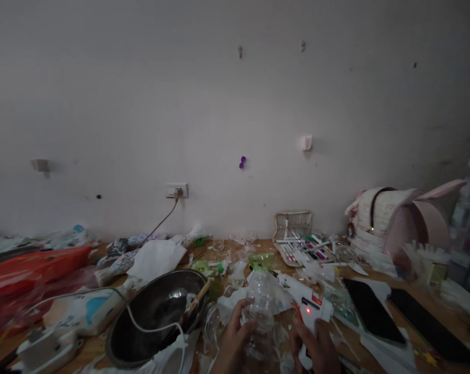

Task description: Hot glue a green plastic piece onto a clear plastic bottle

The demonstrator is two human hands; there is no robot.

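At the cluttered desk's [449,319] near edge my left hand [235,337] grips a clear bottle [260,301] and my right hand [321,350] clasps a lit glue gun [311,306] just beside it, so I judge gluing is in hand, needing the nozzle steadied against the bottle.

A plain, pale wall [235,104] fills most of the view, scuffed and dotted with small dark marks, in dim, even light. Low on it, left of the middle, sits a white socket [177,190] with a cable [160,221] running down to the left. Two small pegs [240,51] are fixed high up, a purple knob [242,162] and a white hook [305,142] lower down, and a small bracket [40,165] far left. A wooden counter [449,318] meets the wall's foot.
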